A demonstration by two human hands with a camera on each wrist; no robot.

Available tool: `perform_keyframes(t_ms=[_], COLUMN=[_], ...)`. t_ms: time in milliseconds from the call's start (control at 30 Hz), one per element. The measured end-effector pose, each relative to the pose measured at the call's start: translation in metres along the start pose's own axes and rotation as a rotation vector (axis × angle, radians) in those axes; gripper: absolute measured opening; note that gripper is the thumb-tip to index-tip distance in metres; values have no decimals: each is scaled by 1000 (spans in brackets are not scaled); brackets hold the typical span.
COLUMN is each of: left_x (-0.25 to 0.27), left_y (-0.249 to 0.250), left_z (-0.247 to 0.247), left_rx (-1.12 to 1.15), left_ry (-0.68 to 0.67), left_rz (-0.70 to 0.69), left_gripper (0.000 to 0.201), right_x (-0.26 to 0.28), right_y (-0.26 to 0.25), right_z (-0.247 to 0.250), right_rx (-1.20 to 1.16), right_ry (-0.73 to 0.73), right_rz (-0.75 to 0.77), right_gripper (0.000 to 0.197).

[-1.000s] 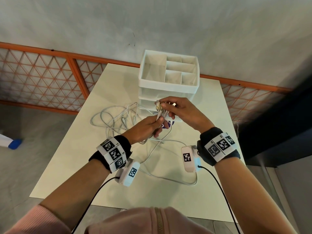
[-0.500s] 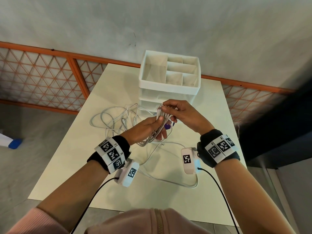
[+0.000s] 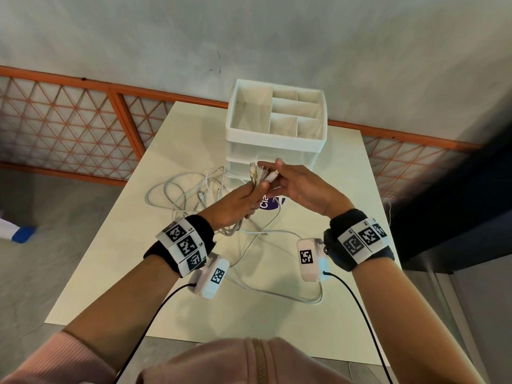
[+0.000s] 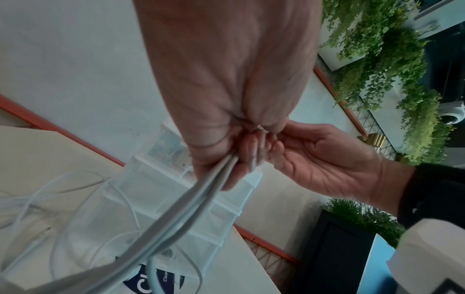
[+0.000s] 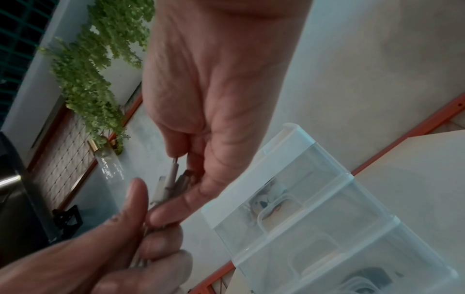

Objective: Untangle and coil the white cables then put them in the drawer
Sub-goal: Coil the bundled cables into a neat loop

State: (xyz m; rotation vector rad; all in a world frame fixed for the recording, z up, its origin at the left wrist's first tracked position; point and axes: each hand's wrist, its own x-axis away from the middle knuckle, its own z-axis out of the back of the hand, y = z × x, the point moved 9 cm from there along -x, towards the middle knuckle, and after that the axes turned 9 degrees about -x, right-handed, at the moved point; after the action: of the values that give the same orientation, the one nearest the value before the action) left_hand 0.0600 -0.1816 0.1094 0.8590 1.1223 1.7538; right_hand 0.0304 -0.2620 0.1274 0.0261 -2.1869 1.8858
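Observation:
Several white cables (image 3: 191, 192) lie tangled on the white table (image 3: 124, 273), left of a white drawer unit (image 3: 277, 134). My left hand (image 3: 253, 189) grips a bundle of their strands, and the plug ends (image 3: 257, 173) stick up above the fist. My right hand (image 3: 273, 180) is beside it and pinches one plug (image 5: 173, 175) between thumb and fingertip. In the left wrist view the held strands (image 4: 201, 199) run down from my left hand (image 4: 241, 143) toward the table. A loose cable loop (image 3: 291, 296) lies near the front. The drawers (image 5: 327, 218) look closed.
The unit's top tray (image 3: 310, 92) has open compartments. A purple sticker (image 3: 270, 203) sits on the table under my hands. An orange mesh fence (image 3: 69, 126) runs behind the table. A blue and white object (image 3: 19, 231) lies on the floor at left; dark furniture stands right.
My right hand has drawn back from covering the cable ends, so the plugs now fan out above my left fist. The left hand keeps its grip on the bundle.

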Motion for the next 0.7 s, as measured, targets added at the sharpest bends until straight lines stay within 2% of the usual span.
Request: perform_keyframes(t_ms=[100, 233, 333, 400, 467, 567, 633, 667, 700], left_x=[2, 3, 5, 4, 2, 0, -1, -1, -1], left_y=[-1, -5, -4, -3, -5, 0, 8, 13, 16], left_z=[-2, -5, -7, -8, -6, 3, 14, 20, 23], left_rx=[-70, -96, -107, -126, -109, -32, 11, 33, 68], left_ry=[-34, -30, -45, -47, -33, 36, 130, 172, 196], left_rz=[-17, 26, 38, 28, 32, -7, -60, -75, -90], left_gripper=[21, 37, 17, 22, 24, 19, 17, 20, 23], right_x=[3, 3, 0, -2, -2, -4, -4, -5, -6], right_y=[1, -6, -7, -5, -6, 1, 13, 20, 27], right_z=[0, 1, 3, 6, 10, 11, 1, -8, -18], right_rx=[44, 32, 32, 51, 108, 146, 34, 19, 54], right_ry=[-14, 14, 37, 65, 105, 152, 77, 13, -59], right_rz=[8, 73, 94, 92, 111, 123, 73, 38, 1], right_gripper=[44, 34, 24, 20, 22, 38, 48, 49, 40])
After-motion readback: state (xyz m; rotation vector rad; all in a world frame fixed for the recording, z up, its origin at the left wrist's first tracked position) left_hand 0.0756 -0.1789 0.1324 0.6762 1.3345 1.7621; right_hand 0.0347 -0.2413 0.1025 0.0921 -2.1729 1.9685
